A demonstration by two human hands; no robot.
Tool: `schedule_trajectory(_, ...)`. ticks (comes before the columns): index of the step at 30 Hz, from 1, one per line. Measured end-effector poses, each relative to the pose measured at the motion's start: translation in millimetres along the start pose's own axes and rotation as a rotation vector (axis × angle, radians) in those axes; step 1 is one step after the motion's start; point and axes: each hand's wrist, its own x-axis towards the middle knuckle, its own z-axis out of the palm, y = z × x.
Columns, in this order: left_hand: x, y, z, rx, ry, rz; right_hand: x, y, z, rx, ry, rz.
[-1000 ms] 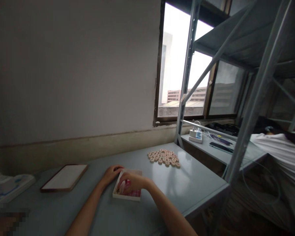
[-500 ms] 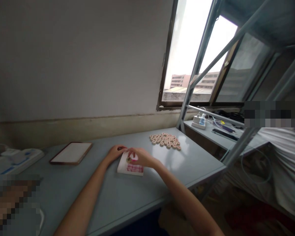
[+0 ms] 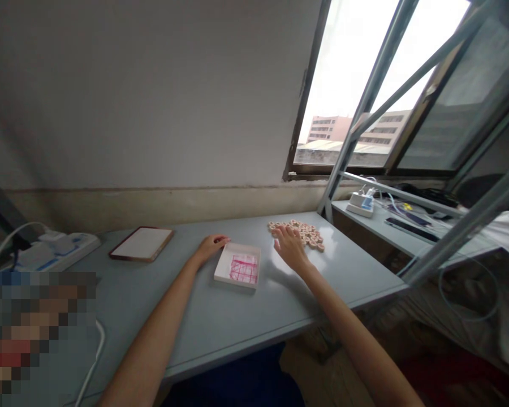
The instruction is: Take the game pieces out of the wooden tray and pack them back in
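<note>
A shallow white square box (image 3: 224,272) with a pink grid pattern on its inner floor lies on the grey table in front of me. My left hand (image 3: 211,249) is at the box's far left corner, its fingers curled against the edge there. To the right, my right hand (image 3: 290,247) is held over the near left side of a cluster of round, pale wooden game discs (image 3: 311,234). Its fingers are spread, and nothing shows in them. The hand hides some of the discs.
A brown-edged tray or lid with a white face (image 3: 143,244) lies at the table's left. Behind it is a power strip (image 3: 68,249) with plugs and cables. A metal bed frame (image 3: 343,152) stands at the right, beside another desk (image 3: 377,229) with cables.
My right hand has left the box and moved right to the discs, its fingers spreading. My left hand stays at the box's corner. The whole view has shifted slightly.
</note>
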Motion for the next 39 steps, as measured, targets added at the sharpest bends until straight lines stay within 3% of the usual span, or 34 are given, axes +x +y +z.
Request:
schedule_trajectory(5, 1.3, -3.1, 1.9, 0.026, -0.001, 0.015, 0.2, -106.7, -16.2, 0.434, -0.162, -0.384)
schedule_trajectory(8, 1.2, -3.9, 1.5, 0.017, 0.047, 0.004, -9.4, -168.8, -20.1, 0.688, -0.238, -0.537)
schedule_trajectory(10, 0.8, -3.2, 0.2, -0.007, 0.038, 0.017, -18.4, -200.1, -22.9, 0.784, -0.213, -0.459)
schedule_trajectory(14, 0.4, -1.6, -1.7, 0.014, 0.018, 0.016, -41.1, -236.3, -32.5, 0.980, -0.143, -0.117)
schedule_trajectory(19, 0.6, -5.4, -0.2, 0.073, 0.025, 0.017, -84.7, -257.3, -40.6, 1.319, -0.160, 0.141)
schedule_trajectory(22, 0.9, -9.1, 0.4, 0.092, 0.041, 0.027, -105.4, -259.9, -37.3, 1.429, -0.222, 0.197)
schedule_trajectory(25, 0.8, -11.3, 0.5, 0.109, 0.036, 0.043, -109.1, -256.0, -30.4, 1.416, -0.195, 0.229)
schedule_trajectory(29, 0.2, -11.0, 0.8, 0.088, 0.032, 0.084, -105.5, -254.2, -32.4, 1.349, -0.214, 0.149)
schedule_trajectory(35, 1.5, -9.2, 0.6, 0.086, 0.044, 0.035, -120.5, -257.0, -60.7, 1.407, -0.392, -0.033)
schedule_trajectory(39, 1.2, -8.8, -0.4, 0.103, 0.060, 0.045, -112.7, -250.6, -53.1, 1.326, -0.332, 0.094)
